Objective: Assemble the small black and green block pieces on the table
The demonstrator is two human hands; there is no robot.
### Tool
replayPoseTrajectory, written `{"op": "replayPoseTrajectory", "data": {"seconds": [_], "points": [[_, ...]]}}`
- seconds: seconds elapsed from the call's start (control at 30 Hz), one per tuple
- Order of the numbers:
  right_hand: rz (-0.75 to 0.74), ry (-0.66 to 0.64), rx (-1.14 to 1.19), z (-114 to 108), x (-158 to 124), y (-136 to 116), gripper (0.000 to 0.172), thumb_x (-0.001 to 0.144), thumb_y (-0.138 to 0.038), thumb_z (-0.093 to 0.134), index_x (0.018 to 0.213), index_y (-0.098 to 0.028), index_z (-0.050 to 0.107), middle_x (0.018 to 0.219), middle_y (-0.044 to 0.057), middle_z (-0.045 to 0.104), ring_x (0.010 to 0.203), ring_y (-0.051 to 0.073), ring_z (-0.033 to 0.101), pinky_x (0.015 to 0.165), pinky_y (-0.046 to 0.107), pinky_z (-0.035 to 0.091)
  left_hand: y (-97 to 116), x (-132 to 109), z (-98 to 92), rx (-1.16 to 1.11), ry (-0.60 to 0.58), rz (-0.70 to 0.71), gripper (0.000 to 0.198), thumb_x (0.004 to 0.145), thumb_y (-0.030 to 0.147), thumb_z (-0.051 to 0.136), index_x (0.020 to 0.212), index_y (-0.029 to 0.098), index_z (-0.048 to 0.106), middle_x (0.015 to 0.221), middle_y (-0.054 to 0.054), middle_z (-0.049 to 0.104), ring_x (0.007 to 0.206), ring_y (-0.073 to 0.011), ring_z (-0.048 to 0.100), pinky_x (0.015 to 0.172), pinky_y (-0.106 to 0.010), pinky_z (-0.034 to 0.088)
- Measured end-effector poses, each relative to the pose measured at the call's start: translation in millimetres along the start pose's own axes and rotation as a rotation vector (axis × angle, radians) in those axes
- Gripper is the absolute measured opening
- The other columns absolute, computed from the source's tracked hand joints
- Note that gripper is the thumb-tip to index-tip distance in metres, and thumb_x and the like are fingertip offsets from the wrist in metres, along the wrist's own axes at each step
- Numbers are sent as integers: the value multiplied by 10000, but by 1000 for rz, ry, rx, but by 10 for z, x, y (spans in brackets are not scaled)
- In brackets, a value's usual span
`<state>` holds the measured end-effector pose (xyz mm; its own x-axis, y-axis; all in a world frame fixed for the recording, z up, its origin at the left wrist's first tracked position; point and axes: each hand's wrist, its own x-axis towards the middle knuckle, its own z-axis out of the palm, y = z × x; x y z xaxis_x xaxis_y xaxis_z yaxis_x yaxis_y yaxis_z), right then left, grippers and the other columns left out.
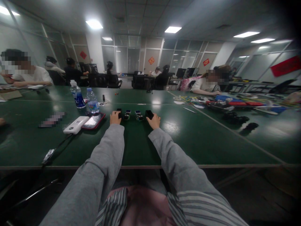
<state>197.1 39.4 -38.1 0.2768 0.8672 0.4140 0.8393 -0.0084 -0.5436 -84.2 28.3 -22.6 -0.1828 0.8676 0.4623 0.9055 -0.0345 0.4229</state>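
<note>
My left hand (115, 118) is closed around the side of a small black box-like object (120, 113) on the green table. My right hand (154, 121) grips a similar black object (149, 114), with its fingers on the right side. Between the two hands sit two small electronic devices, a left one (127, 115) and a right one (138, 115), each with a dark glossy top and exposed parts below. They stand close to the black objects; whether they are joined to them I cannot tell.
Left of my arms lie a red-edged phone (94, 121) and a white power bank (76, 125) with a cable. Two water bottles (77, 94) stand behind them. Rightward are a pen (189, 110), cables and black parts (235, 118). Other people sit around the table and beyond.
</note>
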Motion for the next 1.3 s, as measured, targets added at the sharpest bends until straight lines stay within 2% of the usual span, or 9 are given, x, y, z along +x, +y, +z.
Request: {"op": "replayPoseTrajectory", "data": {"seconds": [0.13,0.23,0.4,0.47,0.6,0.77,0.9,1.13,1.3], "points": [[-1,-3,-3,-11,-4,-6,601,779,-458,590,1246,-113,436,1191,170,552,1118,296,451,910,390,351,46,-19,-48,1,74,-92,460,823,198,509,1278,265,499,1216,-105,508,1102,-260,510,927,-381,432],[4,-13,-2,-31,-14,-15,601,782,-457,589,1249,-113,433,1190,172,551,1126,294,447,916,388,348,86,-52,-59,68,93,-39,487,822,271,531,1306,297,484,1375,-96,403,1229,-309,402,989,-459,375],[11,-12,3,-58,-35,-29,601,782,-464,589,1254,-124,437,1196,163,547,1123,301,442,908,385,355,74,-59,2,142,-107,125,529,803,262,548,1312,376,459,1501,8,266,1350,-311,232,1065,-552,246],[15,-15,5,-56,-38,-28,601,783,-463,587,1258,-128,432,1202,163,542,1125,302,436,906,389,354,67,-41,-5,138,-140,122,470,815,279,531,1277,352,484,1467,-9,328,1321,-299,284,1047,-532,282],[15,-14,1,-39,-34,-18,604,789,-465,582,1266,-131,423,1211,162,537,1128,300,432,909,392,352,118,-27,-125,129,3,2,406,855,405,471,1210,212,500,1264,-121,497,1179,-297,426,958,-452,380],[6,-17,0,-31,-27,-10,601,792,-465,575,1267,-133,417,1213,158,536,1128,290,433,907,385,355,175,-81,-231,195,13,-61,522,767,490,594,1221,259,483,1309,-126,429,1211,-342,378,927,-469,390],[2,-13,-2,-37,-33,-15,598,793,-459,571,1264,-123,418,1197,166,542,1120,291,440,901,388,355,112,-46,-162,52,-37,-40,440,781,350,606,1208,286,522,1296,-115,439,1156,-304,468,902,-403,427],[-2,-1,1,-54,-45,-27,590,788,-452,577,1246,-109,430,1176,176,549,1099,293,451,894,392,354,-61,128,-11,-231,30,-356,322,891,380,417,1153,248,551,1079,-83,646,1073,-247,572,908,-390,430],[2,-6,-5,-73,-59,-41,596,788,-453,579,1251,-107,433,1184,180,536,1122,298,434,914,397,345,-119,130,-24,-134,-15,-199,527,819,527,513,1247,219,509,1177,-118,593,1194,-269,490,1008,-412,351]]}}
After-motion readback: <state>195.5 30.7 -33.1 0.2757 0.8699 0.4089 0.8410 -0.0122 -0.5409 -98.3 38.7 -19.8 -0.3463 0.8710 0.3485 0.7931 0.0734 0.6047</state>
